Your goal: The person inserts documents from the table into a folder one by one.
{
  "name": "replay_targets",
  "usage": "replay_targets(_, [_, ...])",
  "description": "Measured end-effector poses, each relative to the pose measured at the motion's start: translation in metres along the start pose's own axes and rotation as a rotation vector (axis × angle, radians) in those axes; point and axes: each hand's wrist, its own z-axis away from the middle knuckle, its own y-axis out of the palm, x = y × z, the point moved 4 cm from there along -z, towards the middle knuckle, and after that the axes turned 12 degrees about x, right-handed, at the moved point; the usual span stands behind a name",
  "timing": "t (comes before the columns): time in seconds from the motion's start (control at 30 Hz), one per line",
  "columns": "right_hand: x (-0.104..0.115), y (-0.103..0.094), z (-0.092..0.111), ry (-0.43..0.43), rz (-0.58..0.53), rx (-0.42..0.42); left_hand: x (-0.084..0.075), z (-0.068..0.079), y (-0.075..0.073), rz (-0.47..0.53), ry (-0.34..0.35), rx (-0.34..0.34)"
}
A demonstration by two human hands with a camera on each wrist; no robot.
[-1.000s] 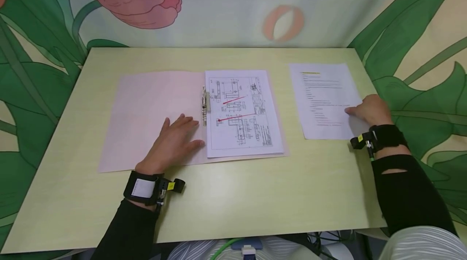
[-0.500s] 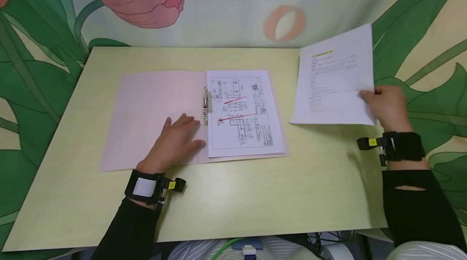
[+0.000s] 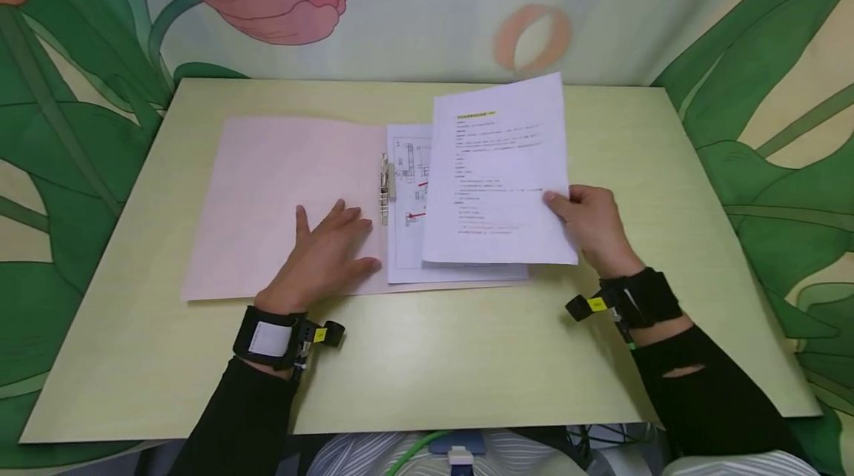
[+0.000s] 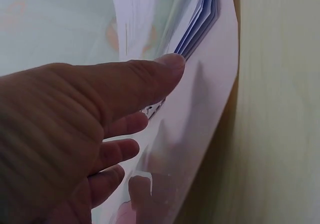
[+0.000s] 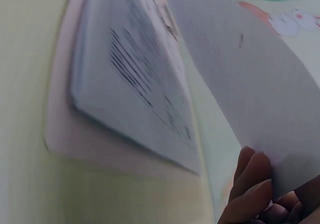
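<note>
My right hand point(image 3: 598, 227) pinches the right edge of a printed sheet of paper point(image 3: 497, 164) with a yellow-highlighted heading, thumb on its front. The sheet is raised and covers much of the technical drawing point(image 3: 408, 239) in the open pink folder point(image 3: 227, 179). In the right wrist view, the sheet point(image 5: 250, 73) is seen from behind, apart from the drawing stack point(image 5: 125, 83). My left hand point(image 3: 323, 257) rests on the folder's left cover, fingers spread. Its thumb point(image 4: 150, 78) points at the stack's edge. A metal clip point(image 3: 385, 189) sits at the folder's spine.
The folder lies on a pale wooden table point(image 3: 434, 365). A floral-patterned backdrop point(image 3: 414, 9) stands behind it. Cables point(image 3: 607, 433) hang below the table's front edge.
My right hand took hold of the printed sheet at the table's right, lifted it and carried it left over the drawing. My left hand stayed on the folder.
</note>
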Motion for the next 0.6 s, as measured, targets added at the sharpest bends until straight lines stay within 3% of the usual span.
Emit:
replay_targets(0.2, [0.005,0.037,-0.008,-0.006,0.005,0.076,0.005,0.004,0.0,-0.006,-0.01,0.006])
replay_targets(0.6, [0.007,0.063,-0.018,0.026,0.04,0.109,0.007,0.004,0.002,-0.011,0.003,0.016])
